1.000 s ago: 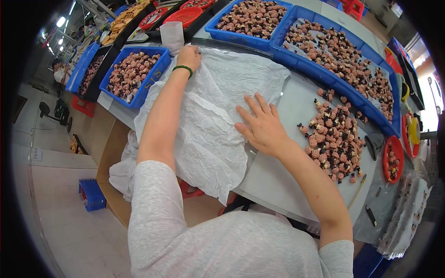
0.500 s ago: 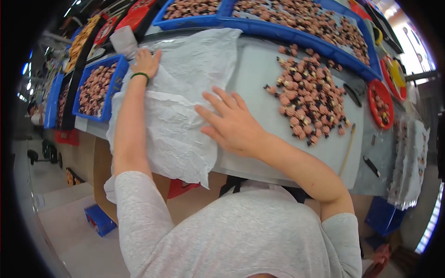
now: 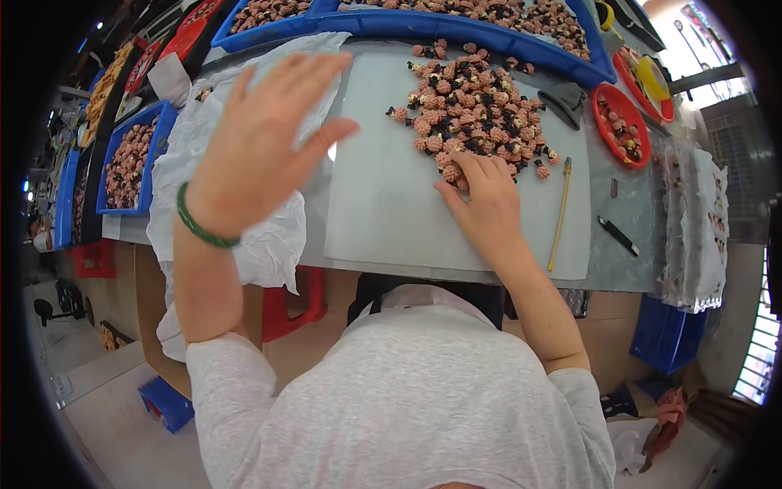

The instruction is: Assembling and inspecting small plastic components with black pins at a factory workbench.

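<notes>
My left hand (image 3: 265,151) is raised above the crumpled white paper (image 3: 273,244), fingers spread and a little blurred, with nothing in it. A green bangle (image 3: 198,224) circles that wrist. On the pale board (image 3: 375,204) lies a loose pile of small pink-and-black figurines (image 3: 481,106), some with cream bits. My right hand (image 3: 490,204) is at the pile's near edge. Its thumb and bent fingers close around a few figurines there; the palm side is hidden. One small piece (image 3: 204,94) rests on the paper's far left part.
Long blue trays (image 3: 489,31) full of similar figurines line the back. A blue bin (image 3: 167,130) stands at left, a red dish (image 3: 619,122) at right. A thin stick (image 3: 560,216), a black-handled tool (image 3: 619,236), a dark cloth-like item (image 3: 564,104) and packed clear trays (image 3: 692,228) lie at right.
My left hand has lifted off the paper and come nearer. My right hand has moved from above the paper to the pile's near edge. The whole view has shifted rightward.
</notes>
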The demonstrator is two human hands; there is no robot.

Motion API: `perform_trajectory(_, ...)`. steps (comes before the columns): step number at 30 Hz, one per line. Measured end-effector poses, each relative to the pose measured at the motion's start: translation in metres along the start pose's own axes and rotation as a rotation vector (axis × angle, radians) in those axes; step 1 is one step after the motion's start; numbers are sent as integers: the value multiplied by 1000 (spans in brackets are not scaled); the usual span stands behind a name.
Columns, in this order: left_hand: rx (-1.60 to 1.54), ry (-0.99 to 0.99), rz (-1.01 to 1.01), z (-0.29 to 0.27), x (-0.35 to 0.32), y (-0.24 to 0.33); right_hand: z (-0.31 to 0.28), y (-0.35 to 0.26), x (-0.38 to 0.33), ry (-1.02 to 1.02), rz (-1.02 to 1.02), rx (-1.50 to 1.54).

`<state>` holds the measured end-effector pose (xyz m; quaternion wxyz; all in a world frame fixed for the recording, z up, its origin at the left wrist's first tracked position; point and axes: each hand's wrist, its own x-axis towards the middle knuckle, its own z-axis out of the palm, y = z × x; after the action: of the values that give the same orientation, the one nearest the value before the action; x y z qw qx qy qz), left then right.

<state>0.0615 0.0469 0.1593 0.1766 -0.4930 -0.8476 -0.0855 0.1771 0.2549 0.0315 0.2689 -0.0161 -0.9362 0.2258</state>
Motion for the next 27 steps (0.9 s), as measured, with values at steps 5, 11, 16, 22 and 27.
perform_trajectory(5, -786, -29, -57, 20, -14, 83, -4, 9, -10, -65, 77, 310)
perform_trajectory(11, -1450, 89, -521, 119, -18, 106, -20, 5, -20, -220, 575, 1235)
perform_trajectory(16, -1788, -44, -674, 135, -17, 112, -16, 4, -27, -118, 739, 1302)
perform_trajectory(22, -1942, 72, -765, 139, -25, 112, -7, -7, -42, -108, 727, 1325)
perform_trajectory(27, -1892, 102, -782, 136, -27, 107, 1, -6, -47, 40, 480, 1050)
